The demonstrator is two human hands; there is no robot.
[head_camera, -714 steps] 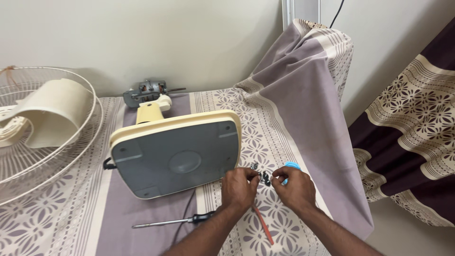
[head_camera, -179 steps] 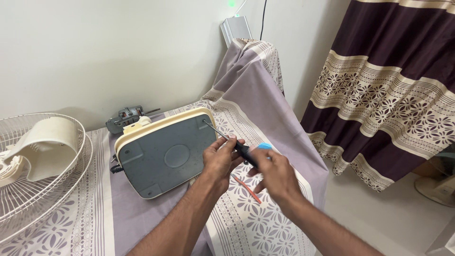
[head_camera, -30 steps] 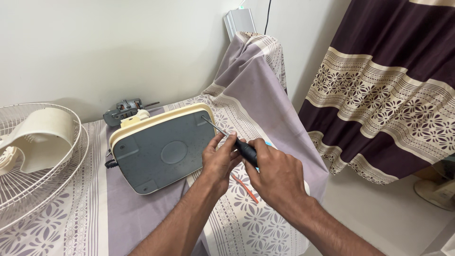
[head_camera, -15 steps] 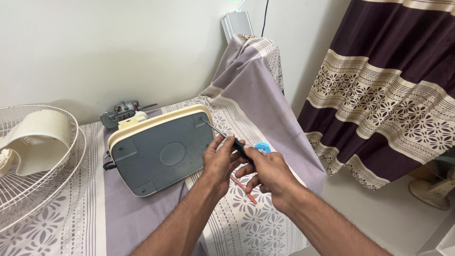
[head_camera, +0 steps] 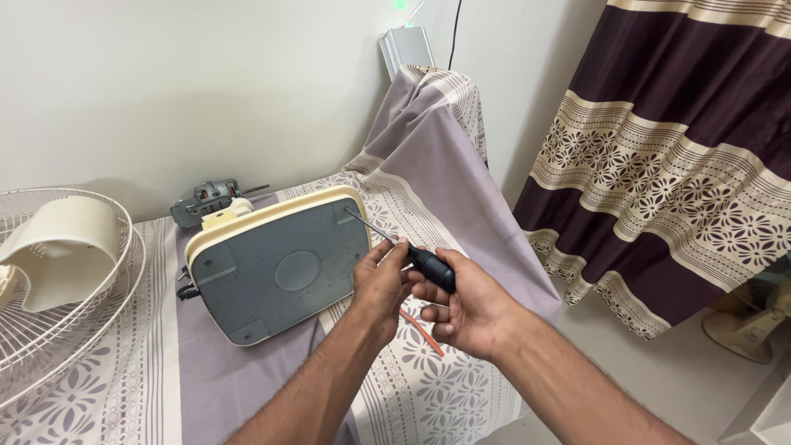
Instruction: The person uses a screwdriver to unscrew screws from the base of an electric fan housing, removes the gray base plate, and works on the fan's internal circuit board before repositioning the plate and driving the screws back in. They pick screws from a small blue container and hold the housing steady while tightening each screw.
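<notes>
A fan base (head_camera: 276, 268) lies upturned on the cloth, its grey underside rimmed in cream. A screwdriver (head_camera: 412, 254) with a black handle points its tip into the base's upper right corner. My left hand (head_camera: 381, 284) pinches the shaft just ahead of the handle. My right hand (head_camera: 463, 305) cradles the handle from below, with the fingers loosely curled around it. A fan motor (head_camera: 206, 199) lies behind the base near the wall.
A white wire fan guard (head_camera: 70, 297) and a cream housing (head_camera: 62, 247) sit at the left. A thin red stick (head_camera: 424, 334) lies on the patterned cloth (head_camera: 428, 387) under my hands. A cloth-draped object (head_camera: 432, 156) rises at the right; a dark patterned curtain (head_camera: 676, 165) hangs beyond.
My right hand has loosened and slid under the screwdriver handle. The blue item seen by my right hand half a second ago is hidden now. The screwdriver tip stays at the base's corner.
</notes>
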